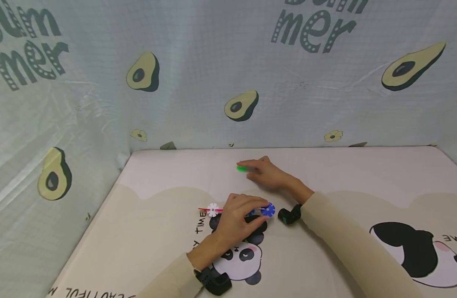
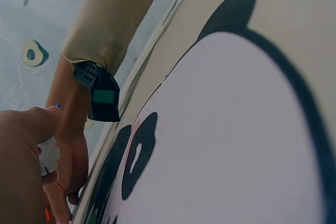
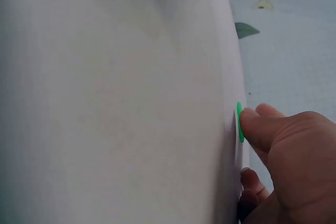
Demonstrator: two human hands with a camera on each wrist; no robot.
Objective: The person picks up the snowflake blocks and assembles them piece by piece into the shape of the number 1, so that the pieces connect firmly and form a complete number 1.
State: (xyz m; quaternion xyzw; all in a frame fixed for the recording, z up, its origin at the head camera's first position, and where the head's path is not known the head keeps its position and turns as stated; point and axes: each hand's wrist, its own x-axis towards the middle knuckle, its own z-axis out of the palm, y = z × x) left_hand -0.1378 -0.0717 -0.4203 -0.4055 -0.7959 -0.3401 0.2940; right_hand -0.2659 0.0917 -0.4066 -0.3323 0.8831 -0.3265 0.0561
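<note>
My left hand (image 1: pixel 236 221) grips a small assembly of notched plastic discs above the panda print. A blue disc (image 1: pixel 268 209) shows by its fingertips, and a white disc (image 1: pixel 212 210) with thin red edge-on pieces sticks out on the left. In the left wrist view the white disc (image 2: pixel 50 157) peeks out behind the hand; the middle of the assembly is hidden. Farther back, my right hand (image 1: pixel 269 174) touches a green disc (image 1: pixel 241 168) with extended fingertips. From the right wrist, the green disc (image 3: pixel 240 122) appears edge-on at the tabletop, with another fingertip apart below.
A pale tablecloth (image 1: pixel 157 231) with panda prints covers the table. Its back edge meets a hanging curtain (image 1: pixel 191 82) with avocado prints, which also runs along the left side. Black wrist cameras (image 1: pixel 217 283) are strapped to both wrists.
</note>
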